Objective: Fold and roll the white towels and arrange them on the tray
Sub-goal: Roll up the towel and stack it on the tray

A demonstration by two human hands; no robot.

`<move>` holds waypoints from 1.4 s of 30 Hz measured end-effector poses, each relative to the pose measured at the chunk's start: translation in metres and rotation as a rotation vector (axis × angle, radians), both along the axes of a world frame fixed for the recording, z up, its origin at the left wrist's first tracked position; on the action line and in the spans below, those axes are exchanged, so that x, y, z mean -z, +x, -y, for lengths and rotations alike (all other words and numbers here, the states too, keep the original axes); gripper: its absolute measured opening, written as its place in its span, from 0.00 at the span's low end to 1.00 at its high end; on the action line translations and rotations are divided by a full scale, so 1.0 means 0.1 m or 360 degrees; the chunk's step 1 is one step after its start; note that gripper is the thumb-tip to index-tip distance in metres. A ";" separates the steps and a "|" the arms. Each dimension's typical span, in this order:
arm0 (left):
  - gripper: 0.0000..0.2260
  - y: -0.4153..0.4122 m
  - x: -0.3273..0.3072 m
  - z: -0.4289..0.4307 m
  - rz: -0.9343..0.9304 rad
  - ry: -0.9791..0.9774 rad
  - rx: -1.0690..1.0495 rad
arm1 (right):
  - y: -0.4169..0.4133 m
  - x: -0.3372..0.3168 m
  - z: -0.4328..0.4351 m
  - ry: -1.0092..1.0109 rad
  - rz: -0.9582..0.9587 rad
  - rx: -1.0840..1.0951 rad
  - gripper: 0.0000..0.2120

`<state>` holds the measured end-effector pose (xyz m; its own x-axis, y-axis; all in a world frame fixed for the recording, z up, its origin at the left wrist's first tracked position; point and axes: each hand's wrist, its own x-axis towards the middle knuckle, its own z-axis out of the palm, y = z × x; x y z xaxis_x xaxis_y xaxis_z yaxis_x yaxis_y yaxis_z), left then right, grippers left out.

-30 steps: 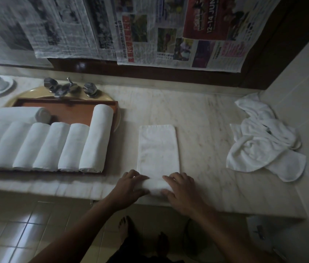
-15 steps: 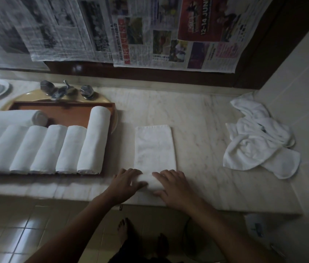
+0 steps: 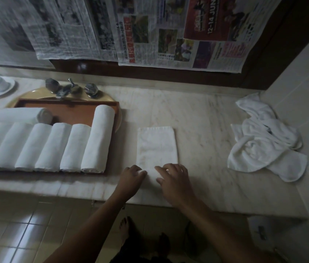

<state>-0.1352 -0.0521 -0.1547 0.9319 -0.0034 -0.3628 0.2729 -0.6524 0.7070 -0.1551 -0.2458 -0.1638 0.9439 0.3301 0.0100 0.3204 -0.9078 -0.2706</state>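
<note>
Both hands are on the near end of the towel [image 3: 157, 145]. The left hand [image 3: 131, 178] curls its fingers over the left end of the small roll started there. The right hand [image 3: 174, 179] has thumb and forefinger round the right part of it. Beyond the fingers the towel lies flat, a folded strip running away across the counter [image 3: 206, 118].

The start looks like the weak spot to me. If one hand pushes ahead of the other, the roll will likely come out cone-shaped, with one end poking out. A slack first turn would leave it fat and loose. Nothing pins the far end, so on that smooth stone the strip might slide away instead of winding up. The roll also sits close to the counter's front edge, just under the wrists.

Left of the hands is the tray [image 3: 68, 103], where a row of rolls [image 3: 96, 139] lies side by side with one crosswise behind. The free space looks tight, so adding another could nudge its neighbours. Well off to the right a pile [image 3: 263, 149] of loose towels waits.
</note>
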 end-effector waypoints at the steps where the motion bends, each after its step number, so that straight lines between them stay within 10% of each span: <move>1: 0.14 0.03 -0.01 0.02 -0.0012 0.0006 -0.0016 | -0.12 0.06 -0.03 0.0057 0.0122 0.0011 0.19; 6: 0.17 0.08 0.00 0.04 -0.0088 -0.0061 -0.0235 | -0.38 0.25 -0.06 -0.0081 0.0170 -0.0070 0.33; 12: 0.19 -0.07 0.07 0.07 0.0501 0.0355 0.0044 | 0.01 0.13 -0.03 -0.0332 -0.0163 -0.0096 0.55; 19: 0.38 -0.03 0.14 0.13 0.0620 0.0856 0.0767 | 0.34 -0.12 -0.03 -0.0322 -0.0336 -0.0194 0.47; 30: 0.36 -0.03 0.32 -0.03 0.0699 0.0947 0.1162 | 0.27 -0.08 0.21 0.0379 -0.0828 0.0051 0.32; 42: 0.25 0.43 0.15 -0.31 0.0114 0.0024 0.0795 | 0.41 -0.04 0.27 0.0327 -0.0791 0.0357 0.29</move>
<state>-0.0926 -0.0216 -0.1699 0.8402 -0.4509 -0.3013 -0.1243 -0.7010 0.7023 -0.1143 -0.2724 -0.1599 0.8983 0.1597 -0.4093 -0.0842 -0.8518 -0.5171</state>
